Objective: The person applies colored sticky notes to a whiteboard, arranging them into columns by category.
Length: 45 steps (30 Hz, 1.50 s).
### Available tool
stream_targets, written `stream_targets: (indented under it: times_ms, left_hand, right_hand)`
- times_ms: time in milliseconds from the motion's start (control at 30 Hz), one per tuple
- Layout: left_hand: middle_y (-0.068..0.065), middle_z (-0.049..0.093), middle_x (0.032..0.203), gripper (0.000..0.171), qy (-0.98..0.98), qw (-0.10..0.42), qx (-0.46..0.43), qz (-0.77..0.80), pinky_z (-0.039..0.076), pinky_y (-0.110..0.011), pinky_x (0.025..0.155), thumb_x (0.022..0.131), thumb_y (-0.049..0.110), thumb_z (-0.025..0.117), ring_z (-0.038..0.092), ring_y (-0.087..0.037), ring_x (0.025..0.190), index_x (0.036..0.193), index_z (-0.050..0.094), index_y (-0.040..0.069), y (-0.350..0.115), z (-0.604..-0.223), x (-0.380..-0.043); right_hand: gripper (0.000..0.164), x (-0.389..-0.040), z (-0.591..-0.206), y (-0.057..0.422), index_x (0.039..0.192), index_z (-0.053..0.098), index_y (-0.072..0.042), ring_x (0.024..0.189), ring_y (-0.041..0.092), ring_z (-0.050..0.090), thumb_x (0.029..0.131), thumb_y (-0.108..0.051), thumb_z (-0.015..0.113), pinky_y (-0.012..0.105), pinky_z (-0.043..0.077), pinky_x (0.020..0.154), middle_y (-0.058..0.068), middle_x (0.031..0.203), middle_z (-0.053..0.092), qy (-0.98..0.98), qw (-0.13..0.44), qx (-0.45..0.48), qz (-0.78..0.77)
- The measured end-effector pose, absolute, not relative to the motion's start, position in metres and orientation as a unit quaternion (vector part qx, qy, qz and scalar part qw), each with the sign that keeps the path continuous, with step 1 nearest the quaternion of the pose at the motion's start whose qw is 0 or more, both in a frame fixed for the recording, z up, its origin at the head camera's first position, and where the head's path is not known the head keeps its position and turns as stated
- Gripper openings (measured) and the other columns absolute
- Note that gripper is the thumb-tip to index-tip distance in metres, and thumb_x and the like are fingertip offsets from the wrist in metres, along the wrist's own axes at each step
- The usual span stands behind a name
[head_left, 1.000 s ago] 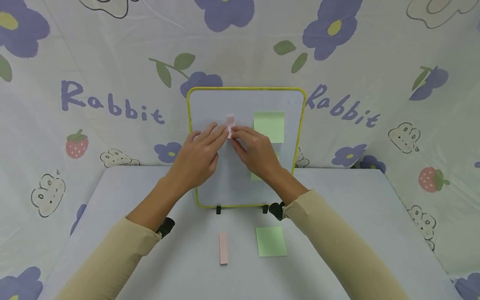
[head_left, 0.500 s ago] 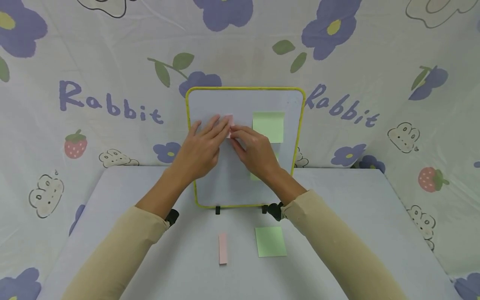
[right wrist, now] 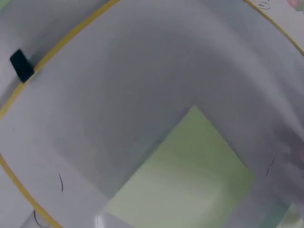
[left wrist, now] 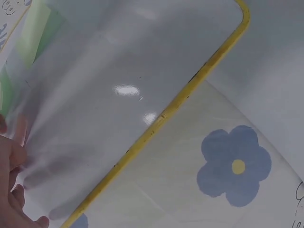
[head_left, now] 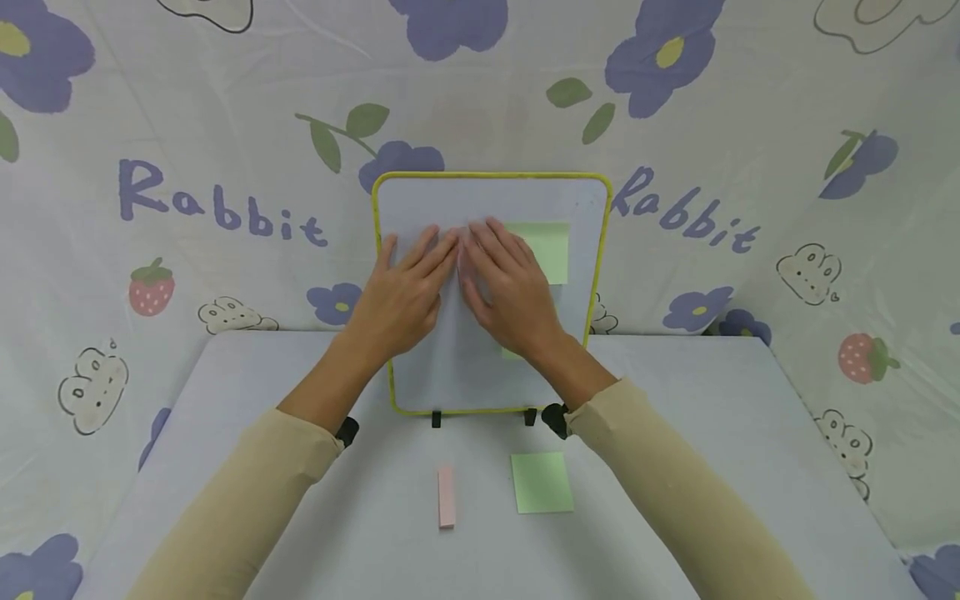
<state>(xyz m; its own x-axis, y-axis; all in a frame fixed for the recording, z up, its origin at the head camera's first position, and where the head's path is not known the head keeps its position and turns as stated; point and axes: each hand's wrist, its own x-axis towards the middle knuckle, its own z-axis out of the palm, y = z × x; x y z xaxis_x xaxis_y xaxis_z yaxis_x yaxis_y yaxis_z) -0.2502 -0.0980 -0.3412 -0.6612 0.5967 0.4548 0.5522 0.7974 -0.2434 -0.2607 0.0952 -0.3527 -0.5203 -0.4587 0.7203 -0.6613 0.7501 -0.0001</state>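
Note:
In the head view my left hand (head_left: 401,296) rests its outstretched fingers on a whiteboard (head_left: 442,375) with a yellow rim. Beside it my right hand (head_left: 513,292) lies against the board too, fingers extended, fingertips close to the left ones. A narrow pink sticky note is mostly covered by the fingers; in the left wrist view, a pink strip (left wrist: 21,128) shows by the left hand (left wrist: 12,180). An upper green sticky note (head_left: 553,254) is partly behind the right hand. A lower green sticky note (right wrist: 190,175) shows in the right wrist view.
On the white table (head_left: 675,433) before the board lie a pink strip of notes (head_left: 446,497) and a green square pad (head_left: 542,483). Black feet (head_left: 437,419) support the board. A flower-patterned cloth (head_left: 480,100) hangs behind.
My right fingers have gone from pinching the pink note's lower end to lying extended on the board, higher up. My left hand slid slightly over the note earlier and now stays there.

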Motion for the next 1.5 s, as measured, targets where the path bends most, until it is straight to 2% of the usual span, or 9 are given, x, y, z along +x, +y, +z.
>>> stream_targets:
  times_ms: [133,367,633,1167,1500]
  left_hand:
    - [-0.006,0.035,0.159,0.059,-0.909,0.27,-0.314,0.047,0.026,-0.063,0.111,0.095,0.014,0.055,0.03,-0.025,0.147,0.151,0.041,0.005,-0.098,-0.342,-0.251]
    - [-0.005,0.035,0.159,0.057,-0.909,0.273,-0.313,0.043,0.026,-0.062,0.111,0.096,0.014,0.054,0.029,-0.025,0.148,0.151,0.043,0.005,-0.097,-0.341,-0.252]
    - [-0.006,0.034,0.16,0.058,-0.913,0.262,-0.312,0.038,0.025,-0.062,0.112,0.096,0.015,0.055,0.027,-0.024,0.148,0.151,0.042,0.005,-0.096,-0.34,-0.252]
    - [-0.006,0.032,0.161,0.059,-0.915,0.253,-0.312,0.044,0.024,-0.062,0.113,0.096,0.017,0.056,0.027,-0.026,0.149,0.151,0.04,0.004,-0.095,-0.343,-0.251]
    - [-0.009,0.038,0.157,0.054,-0.905,0.269,-0.323,0.058,0.028,-0.064,0.109,0.095,0.018,0.055,0.032,-0.026,0.146,0.145,0.048,-0.001,-0.093,-0.344,-0.251]
  right_hand:
    - [0.054,-0.264,-0.352,0.099,0.144,0.05,0.0,0.147,0.029,0.029,0.095,-0.019,0.063,0.043,0.021,0.119,0.013,0.152,0.046,-0.873,0.359,0.329,0.024]
    - [0.061,-0.264,-0.349,0.104,0.151,0.041,-0.003,0.151,0.027,0.018,0.096,-0.021,0.059,0.043,0.012,0.121,0.009,0.159,0.035,-0.88,0.336,0.328,-0.074]
    - [0.061,-0.266,-0.348,0.107,0.151,0.042,-0.005,0.15,0.027,0.023,0.095,-0.021,0.06,0.045,0.015,0.121,0.008,0.158,0.037,-0.874,0.341,0.33,-0.106]
    - [0.067,-0.26,-0.35,0.108,0.154,0.033,-0.004,0.151,0.026,0.018,0.095,-0.021,0.06,0.04,0.009,0.122,0.01,0.162,0.028,-0.893,0.292,0.331,-0.093]
    - [0.066,-0.259,-0.355,0.11,0.154,0.035,-0.003,0.15,0.028,0.023,0.094,-0.018,0.059,0.042,0.012,0.121,0.01,0.161,0.031,-0.879,0.302,0.357,-0.09]
